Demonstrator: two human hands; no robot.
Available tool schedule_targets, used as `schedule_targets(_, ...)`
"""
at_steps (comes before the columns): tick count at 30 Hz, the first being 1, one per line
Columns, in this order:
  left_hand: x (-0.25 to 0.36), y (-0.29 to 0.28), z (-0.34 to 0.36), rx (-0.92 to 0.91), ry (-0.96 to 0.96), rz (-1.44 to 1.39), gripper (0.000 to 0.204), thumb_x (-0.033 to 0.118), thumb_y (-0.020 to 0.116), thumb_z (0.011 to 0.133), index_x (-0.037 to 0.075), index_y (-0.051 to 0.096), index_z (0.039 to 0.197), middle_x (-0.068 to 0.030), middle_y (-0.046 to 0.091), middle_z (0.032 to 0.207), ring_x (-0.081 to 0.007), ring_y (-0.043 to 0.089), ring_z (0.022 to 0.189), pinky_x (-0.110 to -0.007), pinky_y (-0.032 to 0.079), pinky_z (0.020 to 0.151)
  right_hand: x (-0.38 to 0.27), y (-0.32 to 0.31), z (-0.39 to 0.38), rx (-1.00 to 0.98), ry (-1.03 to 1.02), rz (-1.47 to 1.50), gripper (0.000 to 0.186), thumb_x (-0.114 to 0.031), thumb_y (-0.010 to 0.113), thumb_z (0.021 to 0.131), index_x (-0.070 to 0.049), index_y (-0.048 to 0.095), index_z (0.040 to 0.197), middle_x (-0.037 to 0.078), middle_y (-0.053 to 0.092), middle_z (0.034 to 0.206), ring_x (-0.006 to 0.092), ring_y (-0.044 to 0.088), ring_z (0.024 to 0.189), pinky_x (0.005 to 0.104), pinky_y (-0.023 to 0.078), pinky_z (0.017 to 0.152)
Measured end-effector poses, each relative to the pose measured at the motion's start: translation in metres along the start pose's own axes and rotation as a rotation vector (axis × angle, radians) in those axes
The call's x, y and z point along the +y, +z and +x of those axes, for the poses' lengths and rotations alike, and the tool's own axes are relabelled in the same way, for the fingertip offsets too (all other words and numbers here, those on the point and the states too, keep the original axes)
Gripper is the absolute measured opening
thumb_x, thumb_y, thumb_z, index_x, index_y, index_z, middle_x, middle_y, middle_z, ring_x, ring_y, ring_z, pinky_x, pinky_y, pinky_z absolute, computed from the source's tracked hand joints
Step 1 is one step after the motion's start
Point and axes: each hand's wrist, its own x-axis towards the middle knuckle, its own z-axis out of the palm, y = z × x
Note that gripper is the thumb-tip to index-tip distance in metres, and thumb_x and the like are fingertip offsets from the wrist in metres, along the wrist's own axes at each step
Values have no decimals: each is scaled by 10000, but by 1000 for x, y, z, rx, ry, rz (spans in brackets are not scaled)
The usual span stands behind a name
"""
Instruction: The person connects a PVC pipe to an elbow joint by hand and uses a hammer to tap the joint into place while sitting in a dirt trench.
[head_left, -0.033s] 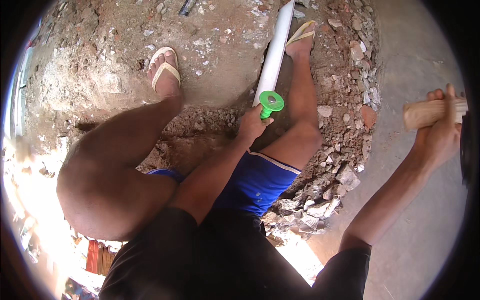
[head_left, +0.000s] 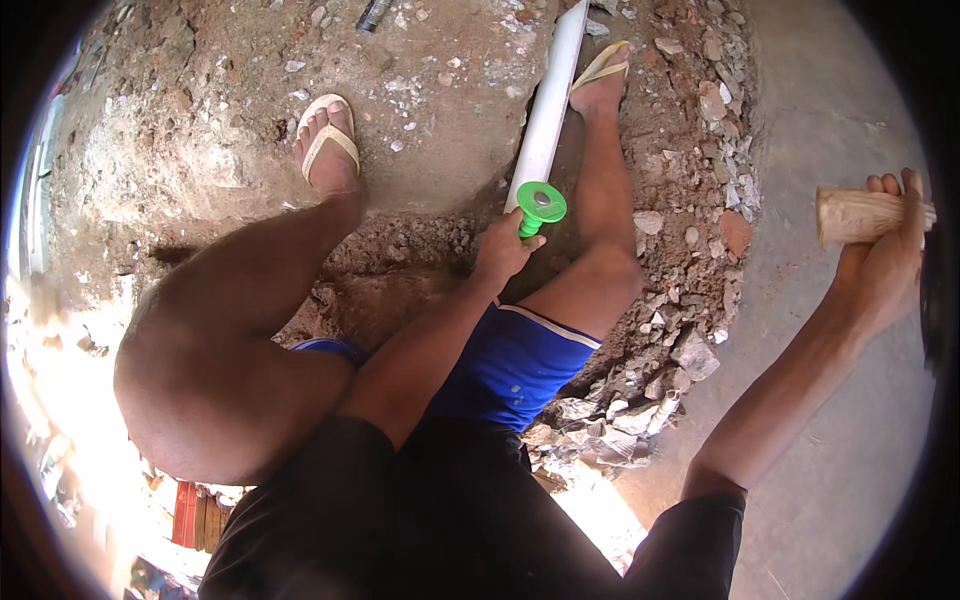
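Observation:
My left hand (head_left: 505, 250) is closed round the ribbed green grip of a chisel (head_left: 541, 203). Its round green guard faces up, with a dull metal striking end in the middle; the blade is hidden beneath. Right behind it, the near end of a white pipe (head_left: 550, 120) lies in a trench between my feet. Out to the far right and raised, my right hand (head_left: 885, 260) grips a thick wooden handle (head_left: 850, 215). The butt of the handle points left, while its other end runs into the dark rim of the picture, so any head on it cannot be seen.
Broken rubble (head_left: 690, 360) lines the trench's right side, beside a smooth grey floor (head_left: 800, 450). My sandalled left foot (head_left: 328, 145) rests on the rough ground to the left, my right foot (head_left: 600, 80) beside the pipe. A dark cylindrical object (head_left: 374, 14) lies at the far edge.
My right hand and the wooden handle have shifted slightly to the right. The left hand and the chisel stay where they were.

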Motion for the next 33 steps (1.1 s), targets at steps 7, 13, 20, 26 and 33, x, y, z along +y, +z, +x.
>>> schedule_targets(7, -3, 11, -15, 11, 72, 58, 435, 264, 801, 765, 66, 589, 1089, -198, 647, 1018, -396, 628, 985, -485, 508, 816, 65, -19, -214, -1201, 461, -709, 394, -109, 621, 924, 14, 478, 1270, 146, 648, 942, 162, 639, 869, 292, 542, 710)
schedule_targets(13, -5, -1, -19, -20, 104, 95, 430, 310, 777, 787, 78, 592, 1099, -189, 648, 1023, -390, 628, 992, -489, 504, 837, -9, -4, -143, -709, 401, -379, 287, -127, 677, 907, -11, 546, 1135, 92, 651, 810, 134, 637, 630, 289, 540, 526)
schedule_targets(20, 1, -9, -27, -135, 29, 41, 454, 305, 767, 805, 100, 594, 1172, -217, 666, 1062, -410, 615, 1054, -492, 495, 894, -44, 13, -164, -70, 73, -113, 422, -162, 621, 951, 70, 366, 1194, 97, 646, 782, 171, 653, 657, 340, 558, 603)
schedule_targets(26, 12, 0, -24, -88, 182, -13, 485, 310, 770, 808, 167, 585, 1232, -228, 659, 1094, -397, 621, 1064, -482, 505, 890, 34, -19, -229, -1244, 511, -705, 512, -99, 694, 854, 45, 491, 1301, 67, 621, 767, 170, 608, 652, 344, 528, 632)
schedule_targets(33, -34, -13, -6, -160, 76, 11, 497, 311, 789, 796, 96, 584, 1194, -229, 670, 1034, -412, 632, 1025, -484, 504, 863, -94, 27, -98, -64, -56, -122, 263, -173, 646, 933, 16, 497, 1039, 92, 620, 666, 157, 614, 570, 299, 470, 466)
